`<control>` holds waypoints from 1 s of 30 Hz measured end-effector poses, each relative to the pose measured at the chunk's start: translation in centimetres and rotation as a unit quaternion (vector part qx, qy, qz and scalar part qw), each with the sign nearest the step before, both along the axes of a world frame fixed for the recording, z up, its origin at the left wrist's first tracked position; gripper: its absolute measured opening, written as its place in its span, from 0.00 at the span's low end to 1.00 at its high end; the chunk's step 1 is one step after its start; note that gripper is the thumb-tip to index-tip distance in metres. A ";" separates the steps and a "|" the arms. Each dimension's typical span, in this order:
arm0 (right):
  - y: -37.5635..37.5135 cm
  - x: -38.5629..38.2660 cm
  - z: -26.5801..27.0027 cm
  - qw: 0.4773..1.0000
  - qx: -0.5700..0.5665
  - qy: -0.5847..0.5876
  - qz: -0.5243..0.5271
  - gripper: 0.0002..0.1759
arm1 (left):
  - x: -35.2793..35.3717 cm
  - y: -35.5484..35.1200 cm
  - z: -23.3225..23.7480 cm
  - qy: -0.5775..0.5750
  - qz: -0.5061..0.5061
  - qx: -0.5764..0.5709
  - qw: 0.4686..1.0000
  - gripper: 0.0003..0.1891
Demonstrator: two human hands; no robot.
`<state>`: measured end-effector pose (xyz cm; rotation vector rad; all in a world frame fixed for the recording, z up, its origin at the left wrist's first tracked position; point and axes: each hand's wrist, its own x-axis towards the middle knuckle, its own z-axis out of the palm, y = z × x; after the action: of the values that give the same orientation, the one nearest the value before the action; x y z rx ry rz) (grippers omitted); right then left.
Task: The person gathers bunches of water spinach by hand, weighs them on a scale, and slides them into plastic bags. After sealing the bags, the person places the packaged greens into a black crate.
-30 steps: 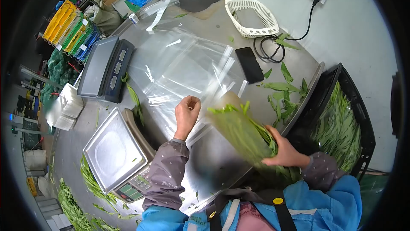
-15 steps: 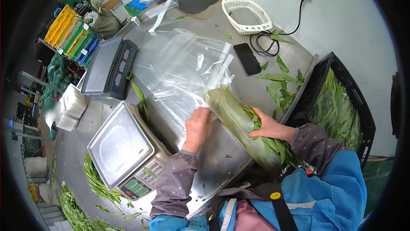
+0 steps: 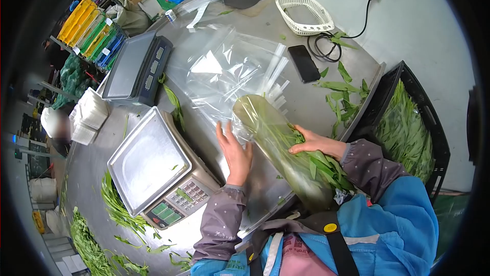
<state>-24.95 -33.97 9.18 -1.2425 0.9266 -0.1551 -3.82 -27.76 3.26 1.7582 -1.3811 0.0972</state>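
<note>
My right hand (image 3: 317, 145) is closed round a clear plastic bag (image 3: 268, 138) filled with long green leafy stems. The bag lies slanted, its stem end up and to the left, its leafy end near my jacket. My left hand (image 3: 235, 158) is just left of the bag, fingers spread, palm toward the bag, holding nothing. Beyond it a pile of flat clear plastic bags (image 3: 219, 66) covers the middle of the metal table (image 3: 265, 174). A silver scale (image 3: 150, 161) stands left of my left hand.
A second scale (image 3: 130, 69) stands behind the first. A phone (image 3: 303, 63), a white basket (image 3: 326, 27), a black cable (image 3: 322, 51) and loose leaves (image 3: 339, 97) lie at the right. A black crate (image 3: 403, 123) of bagged greens stands beyond the table edge. More greens (image 3: 89, 245) lie lower left.
My left hand has opened and let go of the bag's edge. The bag's upper end has swung left and up a little. The whole view has shifted slightly.
</note>
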 end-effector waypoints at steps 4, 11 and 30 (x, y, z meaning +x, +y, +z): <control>-0.7 1.4 -1.8 0.999 -0.008 -0.024 0.040 0.47 | 1.7 0.1 -7.5 0.467 -0.098 0.242 0.845 0.17; -0.2 4.0 -3.4 0.992 -0.097 -0.045 -0.061 0.49 | 1.2 4.4 -4.6 0.351 -0.211 0.302 0.861 0.15; 5.0 0.1 -6.2 0.958 0.048 -0.122 -0.254 0.29 | 2.3 9.3 -2.4 0.147 -0.050 0.271 0.950 0.07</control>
<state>-24.85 -29.00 2.94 -0.8504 1.0053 -0.6483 -1.52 -18.42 0.83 2.0306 -1.3472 -0.6318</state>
